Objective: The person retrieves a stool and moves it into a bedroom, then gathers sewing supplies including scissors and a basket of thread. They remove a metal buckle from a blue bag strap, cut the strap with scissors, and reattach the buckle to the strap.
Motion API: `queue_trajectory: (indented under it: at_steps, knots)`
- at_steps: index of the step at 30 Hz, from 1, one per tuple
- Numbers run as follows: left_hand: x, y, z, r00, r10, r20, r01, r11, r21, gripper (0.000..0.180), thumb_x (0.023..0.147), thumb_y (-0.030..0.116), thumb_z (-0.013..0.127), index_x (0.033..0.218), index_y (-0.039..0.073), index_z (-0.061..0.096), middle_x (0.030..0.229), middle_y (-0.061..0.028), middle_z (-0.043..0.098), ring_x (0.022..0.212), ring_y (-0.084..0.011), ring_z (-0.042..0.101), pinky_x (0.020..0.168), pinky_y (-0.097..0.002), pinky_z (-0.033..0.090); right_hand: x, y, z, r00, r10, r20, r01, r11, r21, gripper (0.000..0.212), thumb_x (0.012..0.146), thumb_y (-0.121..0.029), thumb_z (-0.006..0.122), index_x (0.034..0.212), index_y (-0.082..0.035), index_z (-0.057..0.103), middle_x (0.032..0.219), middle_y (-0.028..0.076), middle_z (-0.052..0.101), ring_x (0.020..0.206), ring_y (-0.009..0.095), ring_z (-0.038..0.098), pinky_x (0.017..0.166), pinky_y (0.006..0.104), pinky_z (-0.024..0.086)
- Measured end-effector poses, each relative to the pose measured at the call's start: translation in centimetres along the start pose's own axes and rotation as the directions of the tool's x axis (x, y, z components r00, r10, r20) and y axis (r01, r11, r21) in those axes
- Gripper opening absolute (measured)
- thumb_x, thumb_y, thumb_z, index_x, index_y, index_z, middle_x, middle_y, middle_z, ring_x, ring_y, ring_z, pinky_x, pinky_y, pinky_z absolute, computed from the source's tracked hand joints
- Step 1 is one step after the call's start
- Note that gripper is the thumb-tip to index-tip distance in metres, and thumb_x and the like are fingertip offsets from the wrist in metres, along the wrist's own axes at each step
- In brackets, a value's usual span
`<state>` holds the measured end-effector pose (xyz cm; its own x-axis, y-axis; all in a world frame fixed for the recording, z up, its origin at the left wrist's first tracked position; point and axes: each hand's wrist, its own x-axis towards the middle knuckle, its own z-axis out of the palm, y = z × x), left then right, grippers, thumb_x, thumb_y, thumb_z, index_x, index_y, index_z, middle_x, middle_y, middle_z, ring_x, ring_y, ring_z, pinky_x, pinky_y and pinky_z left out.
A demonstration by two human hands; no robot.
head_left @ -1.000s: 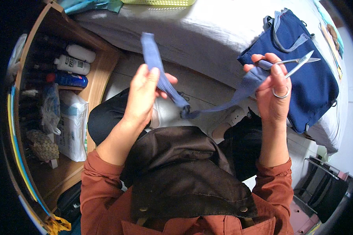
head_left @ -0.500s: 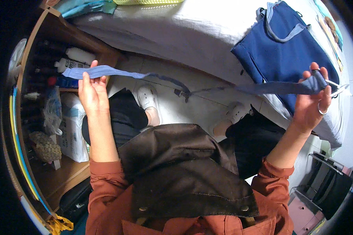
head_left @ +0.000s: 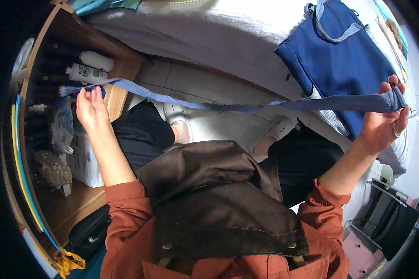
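A long blue-grey ribbed fabric strap (head_left: 205, 106) stretches between my two hands, sagging slightly in the middle, where a small dark buckle or slider sits. My left hand (head_left: 92, 108) pinches it near its left end, with a loose tail pointing beyond the fingertips. At the other side, my right hand (head_left: 381, 121) grips the strap's far end. Scissors (head_left: 398, 123) hang from the same right hand, a ring handle showing below the fingers. Beneath that end lies a navy blue bag (head_left: 335, 56) with a pale handle loop, resting on the bed.
A white-covered bed (head_left: 209, 42) runs across the far side. At my left a wooden shelf unit (head_left: 86, 204) holds white bottles (head_left: 86, 73), a plastic bag and wrapped packs. My knees and light clogs (head_left: 174, 114) are below. A pink drawer unit (head_left: 358, 251) stands at lower right.
The strap has gone from drooping to nearly straight. My right hand has moved outward to the right, and my left hand has shifted left and slightly down.
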<state>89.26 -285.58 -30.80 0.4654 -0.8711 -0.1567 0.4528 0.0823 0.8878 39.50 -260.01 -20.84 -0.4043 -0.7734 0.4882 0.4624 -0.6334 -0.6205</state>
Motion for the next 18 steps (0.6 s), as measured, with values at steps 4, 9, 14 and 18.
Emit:
queue_trajectory:
  at_steps: [4, 9, 14, 18]
  knots:
    - [-4.9, -1.6, 2.2, 0.987, 0.133, 0.095, -0.152, 0.962, 0.229, 0.042, 0.082, 0.009, 0.053, 0.120, -0.001, 0.038, 0.120, -0.0124, 0.042, 0.113, -0.0204, 0.039, 0.093, -0.0350, 0.034, -0.4, 2.7, 1.3, 0.996, -0.011, -0.093, 0.005, 0.998, -0.061, 0.052, 0.081, -0.026, 0.056, 0.118, 0.007, 0.039, 0.118, 0.028, 0.043, 0.097, 0.035, 0.054, 0.081, 0.0406, 0.047]
    - [-19.1, -4.6, 11.6, 0.524, -0.086, 0.848, -0.366, 0.876, 0.314, 0.029, 0.084, 0.012, 0.053, 0.112, 0.003, 0.052, 0.110, -0.0060, 0.054, 0.104, -0.0159, 0.048, 0.089, -0.0286, 0.037, -0.8, 5.9, 4.2, 0.985, 0.165, -0.052, -0.171, 0.974, -0.146, 0.050, 0.078, -0.026, 0.060, 0.116, 0.000, 0.043, 0.112, 0.025, 0.049, 0.094, 0.033, 0.056, 0.080, 0.0394, 0.047]
    - [-26.5, -5.8, 15.9, 0.126, -0.307, 0.943, 0.290, 0.921, 0.261, 0.030, 0.087, 0.027, 0.051, 0.101, 0.000, 0.052, 0.094, -0.0050, 0.056, 0.086, -0.0093, 0.051, 0.076, -0.0239, 0.042, -1.2, 7.7, 6.0, 0.964, 0.263, -0.039, -0.265, 0.939, -0.219, 0.051, 0.072, -0.025, 0.066, 0.112, -0.002, 0.045, 0.108, 0.022, 0.053, 0.090, 0.030, 0.058, 0.083, 0.0395, 0.045]
    - [-24.7, -5.7, 14.9, -0.143, -0.554, 0.820, 0.233, 0.787, 0.572, 0.028, 0.088, 0.032, 0.050, 0.083, 0.005, 0.053, 0.068, 0.0044, 0.047, 0.060, -0.0033, 0.043, 0.053, -0.0180, 0.037, -0.6, 6.3, 4.7, 0.974, 0.157, -0.160, -0.187, 0.964, -0.192, 0.047, 0.075, -0.025, 0.064, 0.112, -0.001, 0.046, 0.107, 0.022, 0.053, 0.095, 0.030, 0.055, 0.083, 0.0377, 0.045]
